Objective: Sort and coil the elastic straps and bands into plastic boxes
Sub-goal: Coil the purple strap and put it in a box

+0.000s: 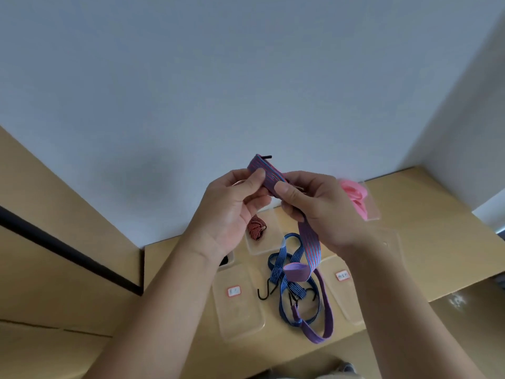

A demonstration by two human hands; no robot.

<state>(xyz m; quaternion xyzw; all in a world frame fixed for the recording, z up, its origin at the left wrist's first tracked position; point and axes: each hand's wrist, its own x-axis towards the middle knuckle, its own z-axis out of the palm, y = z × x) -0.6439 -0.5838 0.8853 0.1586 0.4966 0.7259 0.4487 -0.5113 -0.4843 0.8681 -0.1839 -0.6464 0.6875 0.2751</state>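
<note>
Surface: tan wooden bench (437, 242), lower centre, meets pale grey wall (246, 77).
Grip: left hand (232, 206), right hand (319, 206) both pinch purple striped elastic strap (310, 242).

pale wall (246, 64), tan wooden table (426, 203)

Setting was a plain indoor room, set up as a sorting station; home or office could not be told. Bare white wall (246, 77) filled the upper frame. Light wooden table (426, 203) stood against it, lower centre, bearing clear plastic boxes (240, 321) with handwritten labels (234, 291).
</note>
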